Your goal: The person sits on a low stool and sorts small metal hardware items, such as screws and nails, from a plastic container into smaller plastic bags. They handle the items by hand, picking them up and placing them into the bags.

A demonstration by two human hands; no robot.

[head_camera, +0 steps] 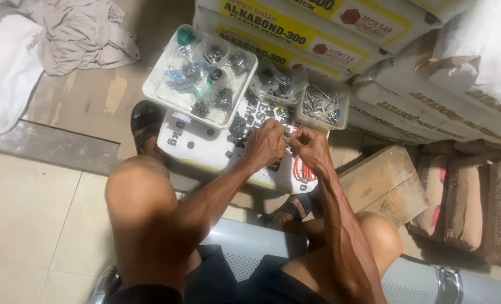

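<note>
Here, seen from above, a seated person bends over a white sack (pixel 205 147) lying flat on the floor between the feet. At far left lies crumpled pale cloth (pixel 76 34). Next comes a clear tray (pixel 159 84) resting on the sack's far end, filled with small dark and blue hardware pieces. More small dark parts (pixel 239 125) are scattered loose on the sack, just beyond the hands. The left hand (pixel 266 143) is curled, its fingertips pinched together at its right edge. The right hand (pixel 309 147) sits just beside it, fingertips likewise pinched, and the two sets of fingertips meet over the sack's right part. Between them is a tiny piece (pixel 287 133), too small to identify; both hands seem to grip it, so neither is nearer. Its long axis cannot be told. Behind the hands, a small clear tub (pixel 322 104) holds thin silvery metal pieces, well within the right hand's reach. Below the right hand, red-handled pliers (pixel 301 169) lie on the sack. At far right, stacked paper sacks (pixel 464 197) rise against the wall.
</note>
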